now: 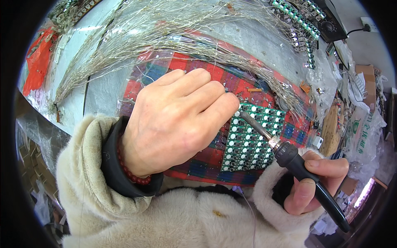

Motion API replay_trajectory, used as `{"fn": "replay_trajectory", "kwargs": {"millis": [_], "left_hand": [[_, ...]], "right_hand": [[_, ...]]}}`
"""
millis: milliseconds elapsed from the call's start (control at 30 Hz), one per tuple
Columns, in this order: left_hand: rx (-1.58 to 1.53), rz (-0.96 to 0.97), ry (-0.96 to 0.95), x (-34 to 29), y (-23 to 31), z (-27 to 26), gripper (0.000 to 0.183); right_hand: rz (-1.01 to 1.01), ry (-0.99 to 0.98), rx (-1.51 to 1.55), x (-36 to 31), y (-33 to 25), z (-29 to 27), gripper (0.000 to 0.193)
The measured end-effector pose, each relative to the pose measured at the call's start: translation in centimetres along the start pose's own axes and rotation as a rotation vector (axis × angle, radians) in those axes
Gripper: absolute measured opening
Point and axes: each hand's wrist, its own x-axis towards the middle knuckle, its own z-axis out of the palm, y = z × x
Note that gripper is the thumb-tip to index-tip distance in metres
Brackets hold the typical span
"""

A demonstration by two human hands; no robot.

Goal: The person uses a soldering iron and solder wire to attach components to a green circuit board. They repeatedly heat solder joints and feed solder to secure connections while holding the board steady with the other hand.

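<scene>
In my right hand is a black-handled soldering iron. Its metal tip points up and left, reaching the top left corner of a green circuit board panel. Rows of white round parts and small black parts cover this panel. My left hand is closed, back of the hand up, with its knuckles beside that same corner. The fingertips are hidden under the hand, so what they pinch, if anything, cannot be made out. Beneath the panel lies a red and blue plaid cloth under clear plastic.
A long bundle of thin silvery wires spreads across the table beyond my hands. Strips of green circuit boards lie at the far right, near a black box with a knob. A red plastic bag is at the far left.
</scene>
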Motion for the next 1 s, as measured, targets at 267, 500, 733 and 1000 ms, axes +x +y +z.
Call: {"fn": "replay_trajectory", "kwargs": {"millis": [267,500,733,1000], "left_hand": [[0.024,0.013,-0.004,0.0,0.0,0.0,0.031],[0.017,0.007,-0.019,0.0,0.0,0.0,0.03],[0.019,0.013,-0.006,0.0,0.0,0.0,0.029],[0.029,0.016,-0.004,-0.1,0.0,0.1,0.029]], "right_hand": [[-0.096,-0.052,0.098,0.6,0.9,-0.2,0.045],[-0.241,-0.007,0.288,0.8,2.1,0.2,0.039],[-0.308,-0.055,0.231,1.0,2.2,0.1,0.04],[-0.313,-0.058,0.177,0.8,2.3,0.0,0.04]]}}
